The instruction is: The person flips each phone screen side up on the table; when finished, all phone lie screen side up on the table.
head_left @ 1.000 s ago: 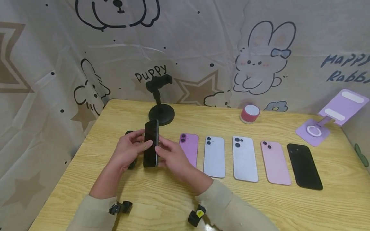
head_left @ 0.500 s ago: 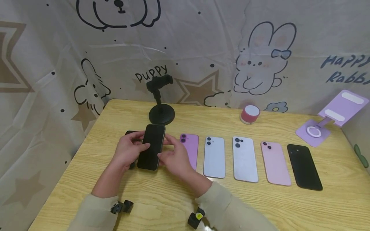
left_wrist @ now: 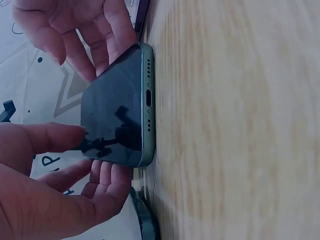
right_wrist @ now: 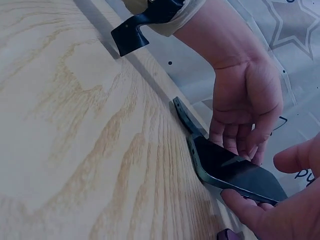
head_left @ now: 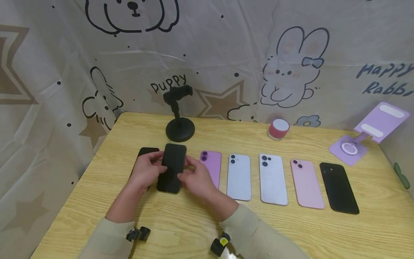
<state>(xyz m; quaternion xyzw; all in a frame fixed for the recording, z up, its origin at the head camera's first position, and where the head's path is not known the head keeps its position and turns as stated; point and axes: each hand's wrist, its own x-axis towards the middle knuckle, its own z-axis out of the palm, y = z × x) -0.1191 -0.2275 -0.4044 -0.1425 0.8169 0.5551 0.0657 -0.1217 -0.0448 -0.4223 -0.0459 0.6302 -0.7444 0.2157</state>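
Note:
A smartphone (head_left: 172,169) with a dark screen lies screen up between my hands, close over the table at the left. My left hand (head_left: 146,172) grips its left side, thumb over the screen edge and fingers low along the side. On the opposite long edge, my right hand (head_left: 198,180) holds it with the thumb at the rim. The left wrist view shows the phone's greenish bottom frame (left_wrist: 148,100) with its charging port right at the wood. Partly hidden by my left hand is another dark phone (head_left: 148,150). A purple phone (head_left: 212,162) lies beside my right hand.
Rightward in a row lie a pale blue phone (head_left: 239,180), a white phone (head_left: 273,181), a pink phone (head_left: 308,185) and a black phone (head_left: 339,189). Behind stand a black phone stand (head_left: 179,129), a red-and-white cylinder (head_left: 278,130) and a purple stand (head_left: 381,122).
The phone has turned from nearly edge-on to screen up and come down toward the table. Both hands have moved with it, keeping hold of its sides.

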